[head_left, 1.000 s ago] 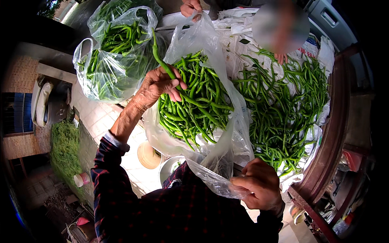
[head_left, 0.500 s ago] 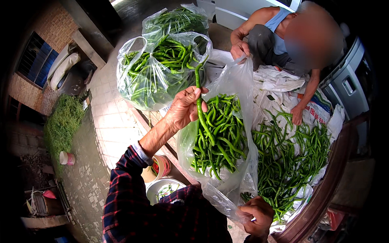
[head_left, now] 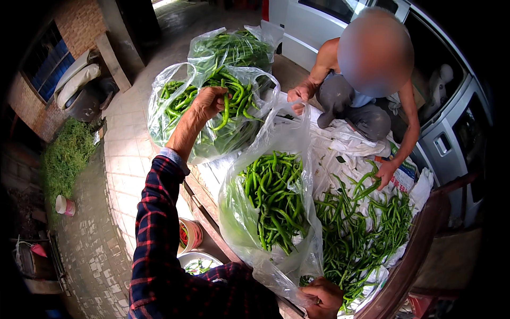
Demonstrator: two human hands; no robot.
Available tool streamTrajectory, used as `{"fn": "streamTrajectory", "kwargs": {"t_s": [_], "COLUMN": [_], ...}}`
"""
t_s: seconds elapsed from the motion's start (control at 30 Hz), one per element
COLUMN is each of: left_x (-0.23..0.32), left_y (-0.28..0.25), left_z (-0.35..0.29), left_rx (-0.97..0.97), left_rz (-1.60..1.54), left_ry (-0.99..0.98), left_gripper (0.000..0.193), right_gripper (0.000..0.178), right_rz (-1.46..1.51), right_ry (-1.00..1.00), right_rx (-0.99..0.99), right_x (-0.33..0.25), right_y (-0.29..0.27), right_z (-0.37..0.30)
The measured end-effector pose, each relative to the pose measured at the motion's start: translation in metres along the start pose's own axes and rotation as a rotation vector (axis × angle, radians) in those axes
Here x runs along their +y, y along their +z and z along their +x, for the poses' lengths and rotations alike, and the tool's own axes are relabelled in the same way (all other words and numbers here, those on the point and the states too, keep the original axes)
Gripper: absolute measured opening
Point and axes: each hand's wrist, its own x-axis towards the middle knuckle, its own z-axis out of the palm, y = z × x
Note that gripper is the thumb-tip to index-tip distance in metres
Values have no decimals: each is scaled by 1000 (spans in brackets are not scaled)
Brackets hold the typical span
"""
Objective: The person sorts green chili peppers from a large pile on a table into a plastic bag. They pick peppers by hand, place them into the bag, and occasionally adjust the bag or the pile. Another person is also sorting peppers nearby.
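Observation:
My left hand [head_left: 210,101] is closed on a long green chili pepper [head_left: 226,112] over a full clear plastic bag of chilies [head_left: 186,139]. My right hand [head_left: 321,297] grips the near edge of another clear plastic bag [head_left: 234,212], which lies open with a heap of green chilies [head_left: 273,196] inside. Across from me, a person's hand [head_left: 301,97] holds up the far rim of that bag. Their other hand [head_left: 386,173] is at a loose spread of green chilies [head_left: 361,234] on white sacking.
Another filled bag [head_left: 234,50] stands behind the full one. A bucket [head_left: 192,234] with red contents and a pale basin [head_left: 199,261] sit beside the platform, below my left arm. The person squats before a silver vehicle [head_left: 446,138]. A curved brown rail [head_left: 411,260] edges the right side.
My left hand has moved up and left with the chili, from above the open bag to the full bag. The person's hand has lifted chilies slightly off the pile. My right hand still grips the bag.

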Motion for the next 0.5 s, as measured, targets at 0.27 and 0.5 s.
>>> {"fn": "streamTrajectory", "kwargs": {"t_s": [0.27,0.5], "left_x": [-28,-30], "left_y": [25,43], "left_z": [74,106], "left_rx": [425,818], "left_rz": [139,420], "left_ry": [123,153], "left_gripper": [16,18], "right_gripper": [17,44], "right_rz": [53,83], "right_ry": [34,99], "right_rx": [53,72], "right_x": [8,8], "right_y": [3,9], "right_z": [12,23]}}
